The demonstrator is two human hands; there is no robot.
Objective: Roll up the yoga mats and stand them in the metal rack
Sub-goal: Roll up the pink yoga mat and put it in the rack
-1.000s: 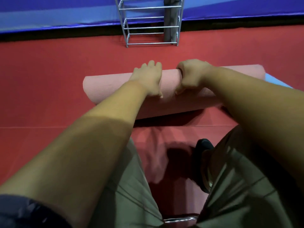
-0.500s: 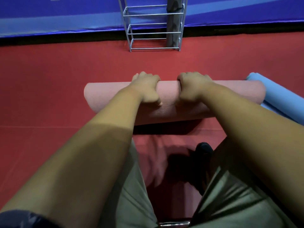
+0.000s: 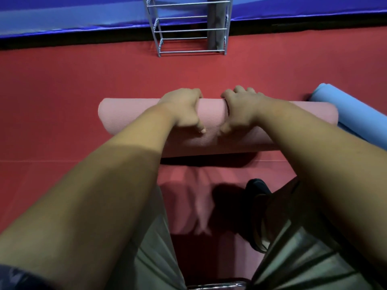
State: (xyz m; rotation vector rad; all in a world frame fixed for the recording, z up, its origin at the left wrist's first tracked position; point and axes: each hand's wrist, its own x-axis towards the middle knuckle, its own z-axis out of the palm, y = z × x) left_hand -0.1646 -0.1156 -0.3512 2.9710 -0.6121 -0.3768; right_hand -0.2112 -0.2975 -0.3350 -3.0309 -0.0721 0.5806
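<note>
A pink yoga mat (image 3: pixel 129 116) lies rolled up across the red floor in front of me. My left hand (image 3: pixel 184 109) grips the roll just left of its middle, fingers curled over the far side. My right hand (image 3: pixel 240 109) grips it just right of the middle in the same way. A light blue rolled mat (image 3: pixel 351 120) lies at the pink roll's right end. The metal rack (image 3: pixel 188 28) stands ahead at the floor's far edge, with a grey rolled mat (image 3: pixel 215 26) upright in its right side.
The red floor (image 3: pixel 62 91) stretches left and ahead to a blue padded wall (image 3: pixel 73 15). My knees in olive trousers (image 3: pixel 314 248) and a dark shoe (image 3: pixel 257 189) are just below the roll.
Both hands and the pink roll sit lower in view as the view tilted; the rack looks nearer and more of the blue mat shows at the right.
</note>
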